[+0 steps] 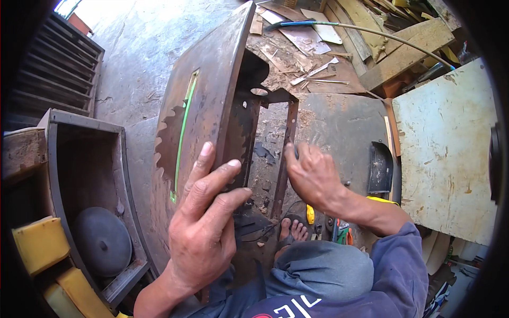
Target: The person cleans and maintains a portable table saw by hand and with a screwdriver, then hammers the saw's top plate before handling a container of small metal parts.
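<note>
A rusty metal saw table [212,69] stands tipped on its side before me, its flat top facing left. Through a green-edged slot in that top, a toothed circular saw blade [168,140] sticks out. My left hand [201,228] is at the near edge of the top, fingers stretched and spread; whether it presses on the metal I cannot tell. Beside the thin upright bar [289,124] of the saw table's frame, my right hand [315,172] is closed. A small dark bit shows at its fingers, too hidden to name.
To the left stands an open metal cabinet [123,185] with a round grey disc [103,241] and yellow blocks [41,246] nearby. Scrap wood [408,53] lies at the far right. A pale board [445,148] and a black dustpan [379,168] are on the right. Tools [342,233] lie by my foot.
</note>
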Demonstrator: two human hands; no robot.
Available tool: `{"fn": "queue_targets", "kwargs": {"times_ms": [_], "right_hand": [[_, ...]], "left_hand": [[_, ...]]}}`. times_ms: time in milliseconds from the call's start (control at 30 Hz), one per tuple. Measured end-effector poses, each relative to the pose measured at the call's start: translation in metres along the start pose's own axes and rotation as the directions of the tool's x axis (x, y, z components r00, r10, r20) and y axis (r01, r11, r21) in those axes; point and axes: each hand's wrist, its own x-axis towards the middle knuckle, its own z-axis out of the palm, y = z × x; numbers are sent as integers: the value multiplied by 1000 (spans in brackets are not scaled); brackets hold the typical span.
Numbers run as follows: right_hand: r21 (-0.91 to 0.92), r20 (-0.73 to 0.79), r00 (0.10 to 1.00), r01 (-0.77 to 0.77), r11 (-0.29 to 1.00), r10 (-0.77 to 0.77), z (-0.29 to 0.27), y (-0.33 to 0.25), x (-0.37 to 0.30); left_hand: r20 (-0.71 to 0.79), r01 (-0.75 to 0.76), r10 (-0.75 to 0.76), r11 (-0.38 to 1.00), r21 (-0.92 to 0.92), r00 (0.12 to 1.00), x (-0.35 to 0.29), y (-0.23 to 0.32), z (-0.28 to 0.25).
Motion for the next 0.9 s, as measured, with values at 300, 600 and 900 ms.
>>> {"fn": "queue_targets", "kwargs": {"times_ms": [300,600,900], "right_hand": [[-67,-31,998,48,997,-50,15,1,0],[54,-183,973,-131,990,139,42,52,33],[499,255,965,-193,845,70,13,85,11]], "left_hand": [[13,2,-2,1000,-16,1000,1,4,1],[-8,-3,3,1000,1,1000,5,9,5],[-6,26,-26,1000,10,1000,2,17,16]]}}
